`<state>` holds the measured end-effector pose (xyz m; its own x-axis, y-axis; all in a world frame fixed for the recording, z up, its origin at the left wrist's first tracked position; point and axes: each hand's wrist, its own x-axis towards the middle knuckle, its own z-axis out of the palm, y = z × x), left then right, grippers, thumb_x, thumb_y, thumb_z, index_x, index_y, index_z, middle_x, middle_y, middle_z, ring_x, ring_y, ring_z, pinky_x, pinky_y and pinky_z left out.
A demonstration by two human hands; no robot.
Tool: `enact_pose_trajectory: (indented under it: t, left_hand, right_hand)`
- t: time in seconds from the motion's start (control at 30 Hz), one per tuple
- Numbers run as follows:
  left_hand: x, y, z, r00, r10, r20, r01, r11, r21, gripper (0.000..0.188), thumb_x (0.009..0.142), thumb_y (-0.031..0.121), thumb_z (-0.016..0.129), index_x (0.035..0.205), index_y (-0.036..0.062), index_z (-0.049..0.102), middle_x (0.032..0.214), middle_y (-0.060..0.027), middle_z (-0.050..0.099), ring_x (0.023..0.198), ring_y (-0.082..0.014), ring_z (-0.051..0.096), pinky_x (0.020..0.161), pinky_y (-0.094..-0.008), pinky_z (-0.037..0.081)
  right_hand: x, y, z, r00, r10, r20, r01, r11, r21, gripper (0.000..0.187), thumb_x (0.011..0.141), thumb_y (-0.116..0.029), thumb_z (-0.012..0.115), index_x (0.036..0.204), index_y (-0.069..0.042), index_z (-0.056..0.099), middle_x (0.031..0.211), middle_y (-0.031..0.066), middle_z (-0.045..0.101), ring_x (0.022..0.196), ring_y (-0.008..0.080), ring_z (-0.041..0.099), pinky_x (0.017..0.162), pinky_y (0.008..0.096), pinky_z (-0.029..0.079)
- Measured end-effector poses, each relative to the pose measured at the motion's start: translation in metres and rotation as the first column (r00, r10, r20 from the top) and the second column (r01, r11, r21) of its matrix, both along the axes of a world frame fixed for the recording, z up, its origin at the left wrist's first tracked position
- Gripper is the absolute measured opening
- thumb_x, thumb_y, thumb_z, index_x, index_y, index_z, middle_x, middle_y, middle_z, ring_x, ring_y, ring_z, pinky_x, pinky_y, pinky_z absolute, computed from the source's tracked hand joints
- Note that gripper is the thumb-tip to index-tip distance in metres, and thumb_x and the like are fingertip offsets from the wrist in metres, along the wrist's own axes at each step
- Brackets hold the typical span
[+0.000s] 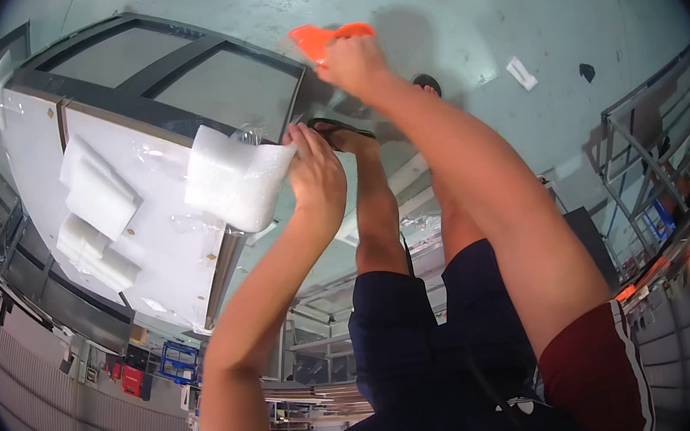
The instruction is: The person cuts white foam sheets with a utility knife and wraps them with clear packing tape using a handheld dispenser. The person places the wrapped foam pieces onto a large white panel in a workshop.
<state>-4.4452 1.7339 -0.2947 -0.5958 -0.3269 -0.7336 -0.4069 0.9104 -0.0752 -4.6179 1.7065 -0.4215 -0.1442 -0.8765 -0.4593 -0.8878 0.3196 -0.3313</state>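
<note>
My left hand (319, 172) is at the edge of a white foam sheet (237, 177), its fingers bent over and against the foam; the thumb is mostly hidden. The sheet wraps over a corner of a large white-panelled, dark-framed unit (161, 211). Farther forward and to the right, my right hand (353, 63) is closed around an orange plastic tool (315, 42) that looks like a tape dispenser. Its lower part is covered by my fingers. Clear, crinkled film or tape (247, 137) shows by the foam at the corner.
More folded white foam pieces (99, 188) lie on the unit's white panel. My sandalled foot (344, 130) stands close to its corner. A white scrap (521, 74) and a dark scrap (587, 72) lie on the green floor. Metal racks (644, 147) stand at the right.
</note>
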Motion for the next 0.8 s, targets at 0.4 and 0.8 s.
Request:
enact_pose_trajectory:
  t: [0.4, 0.8]
  left_hand:
    - [-0.053, -0.072, -0.037, 0.987, 0.154, 0.037, -0.151, 0.986, -0.074, 0.036, 0.089, 0.018, 0.066, 0.120, 0.0007, 0.065, 0.115, -0.0130, 0.067, 0.109, -0.0296, 0.063, 0.091, -0.0408, 0.051]
    - [-0.070, -0.089, -0.083, 0.974, 0.149, 0.169, -0.220, 0.789, 0.574, 0.011, 0.082, 0.013, 0.065, 0.088, 0.0089, 0.074, 0.089, -0.0139, 0.074, 0.086, -0.0314, 0.072, 0.074, -0.0418, 0.056]
  right_hand:
    - [-0.061, 0.203, 0.030, 0.892, -0.446, 0.072, 0.420, 0.877, 0.232, 0.056, 0.088, -0.055, 0.069, 0.092, 0.001, 0.069, 0.079, 0.0221, 0.072, 0.075, 0.0403, 0.071, 0.071, 0.0499, 0.057]
    - [-0.059, 0.293, 0.040, 0.762, -0.631, 0.148, 0.616, 0.776, 0.138, 0.054, 0.086, -0.057, 0.072, 0.079, -0.003, 0.062, 0.063, 0.0197, 0.066, 0.060, 0.0386, 0.068, 0.059, 0.0478, 0.056]
